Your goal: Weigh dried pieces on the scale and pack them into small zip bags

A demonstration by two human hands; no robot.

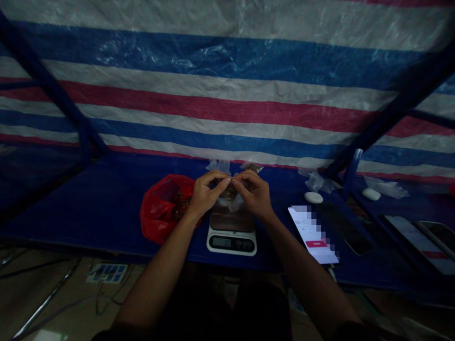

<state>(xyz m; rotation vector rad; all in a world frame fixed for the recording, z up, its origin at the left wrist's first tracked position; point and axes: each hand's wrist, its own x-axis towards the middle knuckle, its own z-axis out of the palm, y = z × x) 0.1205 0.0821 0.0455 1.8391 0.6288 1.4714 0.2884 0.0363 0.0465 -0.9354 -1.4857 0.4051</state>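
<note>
Both my left hand [209, 190] and my right hand [253, 192] pinch the top edge of a small clear plastic bag [229, 193] with brown dried bits inside. Fingertips and thumbs meet closely along that edge, and the bag hangs above the far part of a kitchen scale [232, 237]. The scale has a brown top plate and a white body; its display digits are too small to read. To the left, a red plastic bag [156, 206] lies open with dark reddish-brown dried pieces [180, 206] in it, partly behind my left forearm.
Behind my hands lie clear bags [218, 166] and a filled bag [252, 166]. On the right are a lit phone [313, 237], a dark phone [355, 237], a white oval object [313, 197] and more clear bags [318, 181]. Blue metal posts [398, 106] and a striped tarp [227, 109] stand behind.
</note>
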